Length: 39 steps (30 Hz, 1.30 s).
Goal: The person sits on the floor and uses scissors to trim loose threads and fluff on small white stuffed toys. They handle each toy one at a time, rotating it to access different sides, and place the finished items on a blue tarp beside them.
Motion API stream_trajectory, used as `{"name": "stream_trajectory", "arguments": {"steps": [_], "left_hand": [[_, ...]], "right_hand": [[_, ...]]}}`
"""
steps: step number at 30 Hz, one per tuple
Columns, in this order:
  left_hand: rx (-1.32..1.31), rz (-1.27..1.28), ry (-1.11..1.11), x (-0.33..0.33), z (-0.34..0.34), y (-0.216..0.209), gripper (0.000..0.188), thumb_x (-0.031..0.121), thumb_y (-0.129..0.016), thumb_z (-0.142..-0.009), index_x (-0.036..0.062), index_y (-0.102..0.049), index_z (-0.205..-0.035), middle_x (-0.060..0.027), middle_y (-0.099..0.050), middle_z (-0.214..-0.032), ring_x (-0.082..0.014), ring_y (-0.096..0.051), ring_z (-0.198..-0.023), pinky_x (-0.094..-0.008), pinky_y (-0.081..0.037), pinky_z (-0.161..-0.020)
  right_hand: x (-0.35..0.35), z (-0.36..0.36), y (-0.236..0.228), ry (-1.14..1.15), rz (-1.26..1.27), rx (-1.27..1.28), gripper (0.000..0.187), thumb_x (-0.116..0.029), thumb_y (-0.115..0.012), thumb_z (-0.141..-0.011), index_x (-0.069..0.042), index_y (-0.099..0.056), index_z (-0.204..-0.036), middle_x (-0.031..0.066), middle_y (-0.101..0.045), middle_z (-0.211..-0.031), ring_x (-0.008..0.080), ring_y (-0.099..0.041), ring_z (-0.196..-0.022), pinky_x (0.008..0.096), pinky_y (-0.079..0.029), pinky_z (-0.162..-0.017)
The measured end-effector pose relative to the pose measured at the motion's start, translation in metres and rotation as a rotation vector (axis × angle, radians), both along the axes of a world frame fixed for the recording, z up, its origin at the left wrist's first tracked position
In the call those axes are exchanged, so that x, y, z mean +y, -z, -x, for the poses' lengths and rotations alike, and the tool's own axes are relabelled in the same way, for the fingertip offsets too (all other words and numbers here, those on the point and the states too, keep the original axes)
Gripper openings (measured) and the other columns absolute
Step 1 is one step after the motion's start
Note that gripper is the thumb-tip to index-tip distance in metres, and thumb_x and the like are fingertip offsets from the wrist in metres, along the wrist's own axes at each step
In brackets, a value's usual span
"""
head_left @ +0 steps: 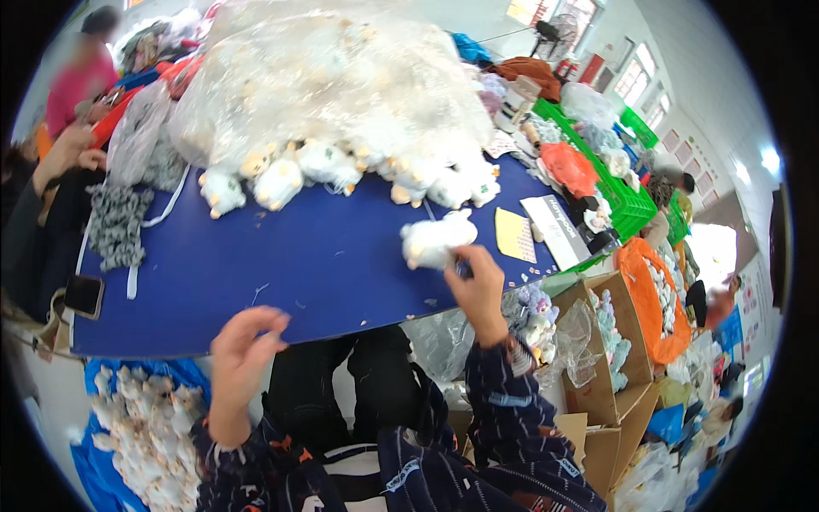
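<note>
A small white plush toy [433, 241] with pale orange tips lies on the blue tabletop [333, 256], right of the middle. My right hand [479, 288] grips its lower right end with bent fingers. By those fingers is a small dark patch that I cannot make out. Over the table's front edge, my left hand [247, 341] hovers with curled fingers and a gap between thumb and forefinger; nothing shows in it. Behind the toy, several similar white plush toys [279, 185] spill from a big clear plastic bag [333, 77].
Grey fluffy pieces [121, 226] and a phone [84, 295] lie at the left. A yellow sheet [514, 235] and a white box [554, 230] lie right, near a green crate [627, 200]. Cardboard boxes [627, 375] stand below right; a blue sack [90, 461] of plush sits below left. A person [77, 90] is far left.
</note>
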<state>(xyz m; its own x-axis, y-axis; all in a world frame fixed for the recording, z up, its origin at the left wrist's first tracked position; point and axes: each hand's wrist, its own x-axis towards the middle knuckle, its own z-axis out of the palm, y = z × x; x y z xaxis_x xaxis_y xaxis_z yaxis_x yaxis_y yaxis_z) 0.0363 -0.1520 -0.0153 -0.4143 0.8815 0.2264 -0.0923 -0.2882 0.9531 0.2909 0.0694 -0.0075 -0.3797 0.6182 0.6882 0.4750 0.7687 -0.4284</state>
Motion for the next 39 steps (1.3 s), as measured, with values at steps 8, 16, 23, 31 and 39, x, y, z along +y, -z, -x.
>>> {"name": "stream_trajectory", "arguments": {"steps": [8,16,23,31,39], "left_hand": [[-0.256,0.148,0.349,0.035,-0.029,0.010,0.056,0.025,-0.065,-0.083,0.0000,-0.042,-0.128,-0.0114,-0.054,-0.117,-0.0178,-0.052,-0.106,-0.0302,-0.043,-0.088],[-0.400,-0.005,0.283,0.009,-0.021,0.018,0.050,0.016,-0.066,-0.078,0.0001,-0.047,-0.122,-0.0081,-0.059,-0.109,-0.0156,-0.058,-0.099,-0.0300,-0.046,-0.086],[0.365,-0.203,0.310,0.023,-0.006,0.010,0.057,0.016,-0.073,-0.070,0.0050,-0.051,-0.121,-0.0116,-0.047,-0.128,-0.0280,-0.035,-0.127,-0.0392,-0.030,-0.104],[0.045,-0.028,0.089,0.008,-0.016,0.021,0.053,0.023,-0.072,-0.074,0.0001,-0.053,-0.119,-0.0119,-0.053,-0.119,-0.0219,-0.050,-0.110,-0.0341,-0.039,-0.095],[0.345,-0.043,-0.121,0.001,-0.020,-0.019,0.024,0.012,-0.063,-0.084,-0.0028,-0.064,-0.102,-0.0095,-0.061,-0.104,-0.0147,-0.056,-0.090,-0.0276,-0.045,-0.080]], "right_hand": [[-0.113,0.053,-0.011,-0.617,-0.177,-0.177,0.033,-0.003,-0.068,-0.062,-0.004,-0.063,-0.095,0.0079,-0.060,-0.086,0.0197,-0.060,-0.062,0.0267,-0.048,-0.050],[-0.137,0.071,-0.021,-0.621,0.025,0.116,0.037,0.007,-0.068,-0.058,-0.004,-0.065,-0.093,0.0091,-0.061,-0.091,0.0156,-0.059,-0.066,0.0238,-0.047,-0.049],[-0.121,0.083,-0.032,-0.518,0.865,0.429,0.021,-0.013,-0.061,-0.086,0.003,-0.059,-0.101,0.0008,-0.057,-0.080,0.0035,-0.051,-0.067,0.0186,-0.042,-0.057],[-0.127,0.089,-0.012,-0.533,0.795,0.551,0.015,-0.013,-0.058,-0.090,0.001,-0.058,-0.093,0.0030,-0.056,-0.082,0.0047,-0.050,-0.059,0.0187,-0.040,-0.052],[-0.123,0.090,-0.004,-0.481,0.466,0.449,0.010,-0.007,-0.057,-0.089,0.001,-0.056,-0.095,0.0089,-0.055,-0.093,0.0100,-0.051,-0.072,0.0221,-0.041,-0.062]]}}
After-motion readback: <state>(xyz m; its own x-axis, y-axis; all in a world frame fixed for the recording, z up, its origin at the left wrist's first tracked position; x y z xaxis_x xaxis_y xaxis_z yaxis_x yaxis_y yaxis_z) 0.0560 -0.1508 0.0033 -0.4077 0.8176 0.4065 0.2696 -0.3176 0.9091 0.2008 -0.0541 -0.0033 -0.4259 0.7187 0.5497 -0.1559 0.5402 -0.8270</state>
